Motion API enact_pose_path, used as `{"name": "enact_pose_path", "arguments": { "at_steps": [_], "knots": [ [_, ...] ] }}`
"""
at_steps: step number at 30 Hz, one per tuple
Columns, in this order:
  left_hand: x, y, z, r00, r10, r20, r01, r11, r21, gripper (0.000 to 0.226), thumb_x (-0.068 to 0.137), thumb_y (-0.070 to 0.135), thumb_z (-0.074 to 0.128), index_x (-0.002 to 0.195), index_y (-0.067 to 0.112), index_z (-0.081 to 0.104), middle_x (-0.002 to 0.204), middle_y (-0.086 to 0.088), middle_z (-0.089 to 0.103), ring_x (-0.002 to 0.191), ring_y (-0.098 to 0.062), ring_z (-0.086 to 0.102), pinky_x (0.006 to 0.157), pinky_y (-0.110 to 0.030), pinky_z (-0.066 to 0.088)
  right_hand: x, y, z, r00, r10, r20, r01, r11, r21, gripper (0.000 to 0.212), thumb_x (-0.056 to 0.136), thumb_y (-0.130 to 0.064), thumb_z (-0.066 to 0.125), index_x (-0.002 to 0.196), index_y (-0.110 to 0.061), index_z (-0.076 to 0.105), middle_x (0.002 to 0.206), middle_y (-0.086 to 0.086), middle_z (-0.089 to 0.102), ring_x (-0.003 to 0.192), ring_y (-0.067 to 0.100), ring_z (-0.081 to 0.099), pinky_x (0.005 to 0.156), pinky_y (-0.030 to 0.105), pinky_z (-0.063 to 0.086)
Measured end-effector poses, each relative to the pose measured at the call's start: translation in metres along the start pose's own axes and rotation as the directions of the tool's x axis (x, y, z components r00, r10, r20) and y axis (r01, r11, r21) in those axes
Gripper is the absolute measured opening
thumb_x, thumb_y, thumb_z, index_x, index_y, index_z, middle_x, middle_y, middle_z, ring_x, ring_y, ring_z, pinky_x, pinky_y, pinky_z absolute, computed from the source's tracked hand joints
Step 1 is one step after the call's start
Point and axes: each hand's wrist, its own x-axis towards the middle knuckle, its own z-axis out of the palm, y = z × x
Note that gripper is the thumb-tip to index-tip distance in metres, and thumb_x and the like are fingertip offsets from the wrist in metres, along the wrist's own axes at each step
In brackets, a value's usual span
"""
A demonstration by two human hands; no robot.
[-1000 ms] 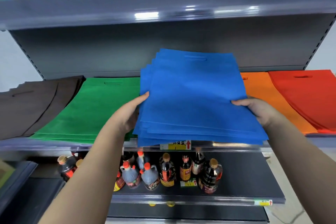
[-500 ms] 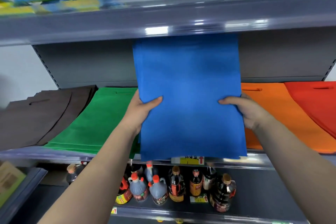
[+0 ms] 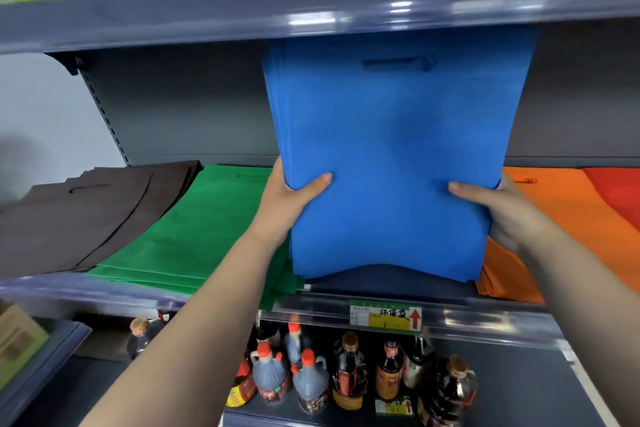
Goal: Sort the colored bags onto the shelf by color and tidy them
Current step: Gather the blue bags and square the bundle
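Head view looks down my 2 forearms at the stack of blue bags, which I hold upright in front of the shelf. My left hand grips the stack's left edge, thumb across the front face and fingers hidden behind. My right hand grips the right edge the same way, thumb lying on the blue fabric. The stack's bottom edge bows upward in the middle, with its lower corners down at the shelf surface; whether they touch it I cannot tell. Its top reaches up to the front lip of the upper shelf, and the cut-out handle slot sits near the top of the front bag.

On the shelf, the green bags lie flat just left of my left hand, with the brown bags beyond them, fanned out. The orange bags lie flat behind my right hand, and the red bags overlap their far right side. A price label is clipped to the shelf's front rail below the blue stack. Dark sauce bottles stand on the lower shelf.
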Motion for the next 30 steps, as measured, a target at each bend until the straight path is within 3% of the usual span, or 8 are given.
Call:
{"name": "enact_pose_path", "arguments": {
  "at_steps": [2, 3, 6, 10, 15, 20, 25, 30],
  "knots": [
    [0.003, 0.009, -0.001, 1.000, 0.014, -0.006, -0.015, 0.992, -0.124, 0.040, 0.079, 0.010, 0.071, 0.113, 0.018, 0.052, 0.109, 0.002, 0.066, 0.096, -0.012, 0.066, 0.077, -0.027, 0.054, 0.002, -0.007, -0.003, 0.998, -0.031, -0.048, 0.034, 0.998, 0.061, 0.076, 0.042, -0.034, 0.090, 0.110, -0.016, 0.062, 0.099, -0.006, 0.073, 0.088, 0.012, 0.070, 0.066, 0.023, 0.056],
    [0.006, 0.013, 0.001, 1.000, 0.028, 0.001, -0.028, 0.987, -0.160, 0.040, 0.079, 0.010, 0.071, 0.114, 0.015, 0.051, 0.109, 0.000, 0.066, 0.096, -0.013, 0.066, 0.076, -0.027, 0.054, 0.005, -0.011, -0.002, 0.995, -0.051, -0.080, 0.056, 0.997, 0.061, 0.078, 0.046, -0.031, 0.088, 0.117, -0.012, 0.060, 0.103, -0.003, 0.072, 0.091, 0.014, 0.070, 0.067, 0.024, 0.056],
    [0.012, 0.015, 0.016, 0.999, 0.047, 0.025, -0.043, 0.990, -0.133, 0.035, 0.085, 0.005, 0.065, 0.117, 0.013, 0.052, 0.112, -0.003, 0.066, 0.099, -0.018, 0.066, 0.081, -0.032, 0.055, 0.010, -0.014, 0.010, 0.989, -0.094, -0.116, 0.096, 0.995, 0.012, 0.056, 0.065, -0.007, 0.074, 0.119, -0.010, 0.059, 0.103, -0.002, 0.072, 0.093, 0.016, 0.070, 0.068, 0.026, 0.056],
    [0.018, 0.018, 0.031, 0.994, 0.107, -0.009, -0.108, 0.992, -0.072, 0.029, 0.089, 0.006, 0.061, 0.114, 0.018, 0.054, 0.113, 0.000, 0.066, 0.103, -0.018, 0.065, 0.087, -0.035, 0.054, 0.017, -0.017, 0.022, 0.952, -0.208, -0.226, 0.203, 0.978, -0.047, 0.040, 0.075, 0.003, 0.071, 0.109, -0.014, 0.059, 0.098, -0.005, 0.071, 0.088, 0.013, 0.070, 0.068, 0.026, 0.056],
    [0.025, 0.020, 0.015, 0.993, 0.104, 0.047, -0.093, 0.976, -0.199, 0.042, 0.081, 0.010, 0.069, 0.118, 0.015, 0.051, 0.111, -0.001, 0.067, 0.095, -0.016, 0.067, 0.074, -0.028, 0.054, 0.014, -0.028, 0.010, 0.953, -0.255, -0.166, 0.255, 0.967, -0.018, 0.043, 0.074, 0.000, 0.069, 0.111, -0.020, 0.056, 0.095, -0.010, 0.071, 0.085, 0.008, 0.070, 0.067, 0.020, 0.055],
    [0.026, 0.011, 0.026, 0.983, 0.178, -0.042, -0.180, 0.982, -0.055, 0.034, 0.087, 0.006, 0.065, 0.114, 0.023, 0.054, 0.116, -0.002, 0.066, 0.106, -0.022, 0.064, 0.089, -0.041, 0.053, 0.018, -0.023, 0.012, 0.931, -0.299, -0.210, 0.289, 0.954, -0.077, 0.037, 0.078, 0.000, 0.070, 0.105, -0.023, 0.059, 0.100, -0.008, 0.071, 0.092, 0.011, 0.069, 0.070, 0.023, 0.055],
    [0.031, 0.025, 0.027, 0.973, 0.213, -0.083, -0.222, 0.967, -0.126, 0.041, 0.083, 0.001, 0.066, 0.115, 0.021, 0.050, 0.105, 0.008, 0.067, 0.092, -0.007, 0.067, 0.071, -0.021, 0.053, 0.025, -0.034, 0.008, 0.930, -0.327, -0.167, 0.309, 0.943, -0.126, 0.049, 0.076, 0.001, 0.072, 0.114, -0.022, 0.054, 0.109, -0.008, 0.067, 0.093, 0.006, 0.068, 0.069, 0.018, 0.053],
    [0.028, 0.027, 0.037, 0.987, 0.157, -0.041, -0.160, 0.980, -0.119, 0.031, 0.085, 0.005, 0.065, 0.113, 0.016, 0.056, 0.104, 0.005, 0.070, 0.092, -0.011, 0.069, 0.072, -0.023, 0.054, 0.020, -0.023, 0.006, 0.928, -0.292, -0.233, 0.271, 0.955, -0.119, 0.044, 0.076, -0.002, 0.073, 0.114, -0.018, 0.057, 0.108, -0.005, 0.069, 0.094, 0.012, 0.068, 0.074, 0.026, 0.056]
  ]
}}
